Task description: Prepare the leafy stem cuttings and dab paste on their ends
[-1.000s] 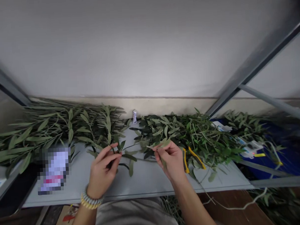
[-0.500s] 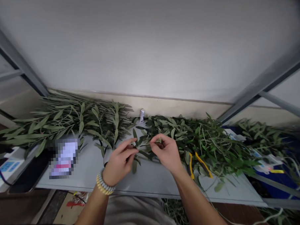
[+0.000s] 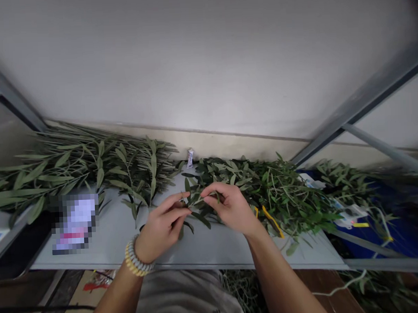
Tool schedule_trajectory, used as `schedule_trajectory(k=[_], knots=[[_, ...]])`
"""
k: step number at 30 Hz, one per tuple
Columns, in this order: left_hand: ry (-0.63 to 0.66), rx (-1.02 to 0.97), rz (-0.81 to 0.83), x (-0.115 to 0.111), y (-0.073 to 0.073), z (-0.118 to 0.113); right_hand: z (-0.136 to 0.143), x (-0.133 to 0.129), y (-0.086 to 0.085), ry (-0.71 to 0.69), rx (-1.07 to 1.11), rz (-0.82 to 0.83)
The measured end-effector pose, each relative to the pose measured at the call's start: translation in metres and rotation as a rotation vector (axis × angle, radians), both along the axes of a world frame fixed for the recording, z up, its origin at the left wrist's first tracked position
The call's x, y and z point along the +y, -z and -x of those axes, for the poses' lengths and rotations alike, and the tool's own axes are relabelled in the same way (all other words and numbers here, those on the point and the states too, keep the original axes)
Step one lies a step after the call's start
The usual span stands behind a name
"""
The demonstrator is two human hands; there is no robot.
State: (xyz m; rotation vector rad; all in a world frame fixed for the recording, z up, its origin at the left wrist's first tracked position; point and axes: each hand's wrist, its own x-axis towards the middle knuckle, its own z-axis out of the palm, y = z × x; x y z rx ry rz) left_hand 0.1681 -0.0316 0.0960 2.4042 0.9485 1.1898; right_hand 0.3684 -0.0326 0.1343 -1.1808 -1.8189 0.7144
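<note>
Showing a slender sprig [image 3: 197,201] with a thin, pale stem and smooth, narrow, lance-shaped leaves, some dark and some greyish green. Spanning the short gap between the two hands, over a flat, smooth grey tabletop [image 3: 112,241]. Pinching the leafy part between bent thumb and forefinger of the left hand [image 3: 163,225], with ringed yellow and grey bands [image 3: 139,258] circling the wrist. Gripping the stem between the tips of thumb and forefinger of the right hand [image 3: 230,206], with the remaining fingers curling inward, partly out of sight.

Displaying, at left, a dense bundle [image 3: 91,157] of straight stems with long, matte leaves; at right, a looser, tangled heap [image 3: 294,194] of foliage, brighter green away from the hands. Including, between the two and near the plain wall [image 3: 191,74], a small, crumpled, whitish packet [image 3: 190,158].

Partly covering the near edge of the heap, and part of a pair of yellow and dark handles [image 3: 273,222], with the right hand and wrist. Blurring into coarse blocks a bright, screen-like rectangle [image 3: 76,222] at left. Flanking everything with straight grey metal bars [image 3: 362,94].
</note>
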Motion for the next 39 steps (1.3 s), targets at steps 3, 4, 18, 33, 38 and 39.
schedule_trajectory(k=[3,4,18,33,38,39], knots=[[0.015,-0.002,0.003,0.001,0.002,0.0,0.001,0.001,0.003,0.022,0.002,0.005],[0.018,-0.006,0.006,0.002,0.002,0.0,0.001,0.001,0.004,0.029,-0.004,0.007],[0.014,-0.018,0.043,0.003,0.007,0.002,0.008,0.007,0.016,0.046,0.053,0.12],[0.017,-0.006,0.031,0.001,0.008,-0.009,0.01,0.006,0.021,0.07,0.23,0.276],[0.032,0.002,0.039,0.001,0.01,-0.011,0.007,0.001,0.021,0.106,0.279,0.262],[0.035,0.004,0.04,0.0,0.01,-0.011,0.008,0.0,0.021,0.103,0.276,0.265]])
